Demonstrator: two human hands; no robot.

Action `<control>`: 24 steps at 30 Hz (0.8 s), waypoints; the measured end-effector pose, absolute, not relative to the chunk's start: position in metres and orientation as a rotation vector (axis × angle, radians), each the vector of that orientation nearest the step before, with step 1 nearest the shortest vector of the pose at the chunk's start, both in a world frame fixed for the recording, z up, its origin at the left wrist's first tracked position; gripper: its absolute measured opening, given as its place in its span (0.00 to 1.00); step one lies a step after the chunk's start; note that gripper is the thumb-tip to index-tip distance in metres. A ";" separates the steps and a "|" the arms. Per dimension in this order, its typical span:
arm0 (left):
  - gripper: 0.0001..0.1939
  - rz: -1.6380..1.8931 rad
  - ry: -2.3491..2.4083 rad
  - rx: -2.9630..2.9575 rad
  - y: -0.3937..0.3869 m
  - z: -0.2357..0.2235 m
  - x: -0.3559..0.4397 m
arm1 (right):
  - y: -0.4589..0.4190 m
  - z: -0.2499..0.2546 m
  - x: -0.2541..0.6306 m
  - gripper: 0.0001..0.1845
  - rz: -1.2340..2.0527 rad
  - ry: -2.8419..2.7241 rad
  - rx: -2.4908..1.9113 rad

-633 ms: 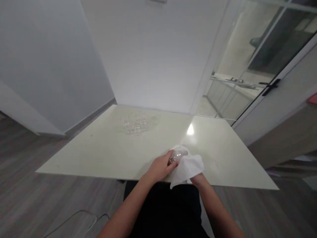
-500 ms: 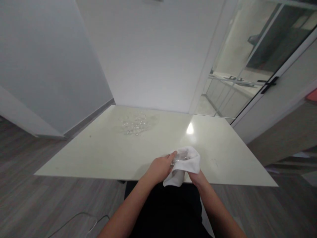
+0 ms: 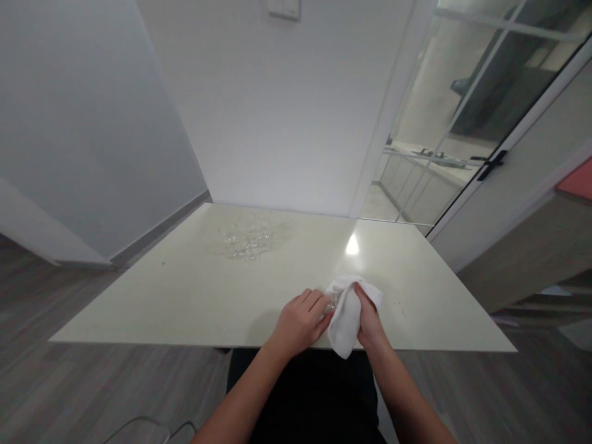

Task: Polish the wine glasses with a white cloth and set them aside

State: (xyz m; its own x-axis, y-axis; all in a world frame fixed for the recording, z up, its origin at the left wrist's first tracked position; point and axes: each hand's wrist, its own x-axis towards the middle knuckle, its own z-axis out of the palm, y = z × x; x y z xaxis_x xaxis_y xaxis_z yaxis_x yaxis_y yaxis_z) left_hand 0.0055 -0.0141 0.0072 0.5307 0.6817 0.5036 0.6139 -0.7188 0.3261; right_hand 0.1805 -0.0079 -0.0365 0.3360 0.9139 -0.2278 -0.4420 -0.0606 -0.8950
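Near the table's front edge, my left hand (image 3: pixel 301 319) is closed around a clear glass (image 3: pixel 330 305). Only a small, shiny part of the glass shows between the fingers and a white cloth (image 3: pixel 346 317). The cloth is draped over the glass's right end and hangs down towards me. My right hand (image 3: pixel 369 317) grips the cloth from the right, its thumb on top, pressing it against the glass. Most of the glass is hidden by the fingers and the cloth.
A cluster of several clear glass pieces (image 3: pixel 248 239) stands at the back left of the pale, glossy table (image 3: pixel 185 302). Behind the table is a white wall (image 3: pixel 287 123). A glazed door with a black handle (image 3: pixel 493 165) is at the right. A cable (image 3: pixel 143 419) lies on the floor.
My right hand has turned from beneath the cloth so its thumb and back now show. The cloth has folded over the glass, covering more of it. The view has tilted up slightly.
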 end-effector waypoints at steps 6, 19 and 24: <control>0.15 1.140 1.066 1.617 -0.004 0.005 0.002 | -0.025 -0.020 0.191 0.24 1.042 -0.988 -1.241; 0.16 1.681 0.819 2.279 -0.006 -0.014 -0.015 | -0.021 -0.025 0.184 0.25 1.039 -0.977 -1.286; 0.07 1.414 0.881 1.847 0.002 -0.009 -0.015 | -0.025 0.017 0.185 0.23 1.076 -1.271 -0.999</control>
